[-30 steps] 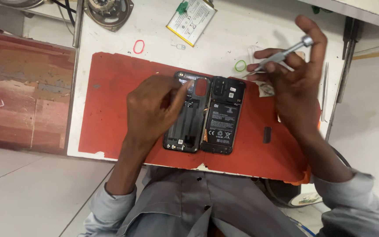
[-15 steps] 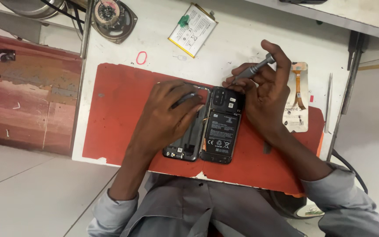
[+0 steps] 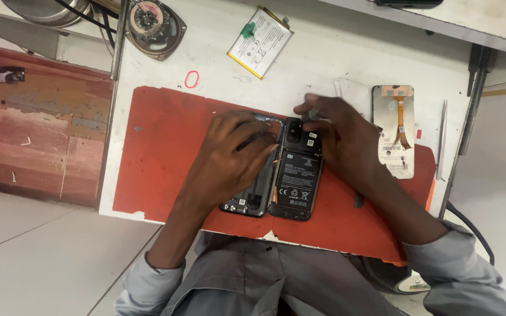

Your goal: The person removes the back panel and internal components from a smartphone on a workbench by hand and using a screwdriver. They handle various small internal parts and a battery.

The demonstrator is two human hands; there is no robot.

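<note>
An opened black phone body point(image 3: 296, 178) with its battery showing lies on a red work mat point(image 3: 159, 152). Beside it on the left lies the black back cover point(image 3: 247, 199). My left hand point(image 3: 229, 158) rests flat on the back cover, fingers reaching toward the phone's top edge. My right hand point(image 3: 341, 134) holds a metal screwdriver point(image 3: 314, 115) with its tip down at the phone's upper end near the camera area.
A loose phone battery point(image 3: 260, 42) lies at the back of the white table point(image 3: 346, 52). A detached screen panel point(image 3: 395, 129) lies right of the mat, tweezers point(image 3: 441, 140) beyond it. A round speaker point(image 3: 152, 26) sits at the back left. A small red ring point(image 3: 191, 79) lies near the mat.
My right hand has come down from above the mat's right side and brought the screwdriver onto the phone's top. The left hand has stayed on the back cover.
</note>
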